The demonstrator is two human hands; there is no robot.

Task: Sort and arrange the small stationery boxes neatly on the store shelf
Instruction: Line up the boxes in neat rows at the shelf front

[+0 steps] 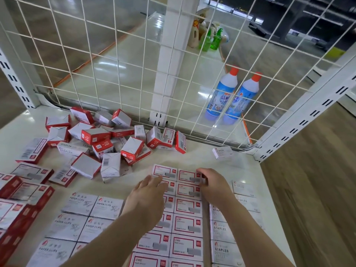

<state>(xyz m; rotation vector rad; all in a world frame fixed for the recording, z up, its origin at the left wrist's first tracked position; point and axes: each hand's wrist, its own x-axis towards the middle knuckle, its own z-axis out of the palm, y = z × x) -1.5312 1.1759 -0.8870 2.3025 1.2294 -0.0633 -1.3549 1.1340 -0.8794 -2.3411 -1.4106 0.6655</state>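
Now both hands lie flat with straight fingers on the two-column grid of red-bordered staple boxes (187, 207) on the white shelf (242, 166): the left hand (148, 197) on the left column, the right hand (213, 185) at the far right edge. Unsorted red-and-white boxes (100, 139) are heaped behind.

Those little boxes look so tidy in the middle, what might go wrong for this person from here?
Both hands, left and right, press the far end of the red-framed rows; an uneven push might skew them. The loose heap behind sits close, so a tilted box may slide into the neat rows. One stray staples box lies apart near the mesh and may be overlooked.
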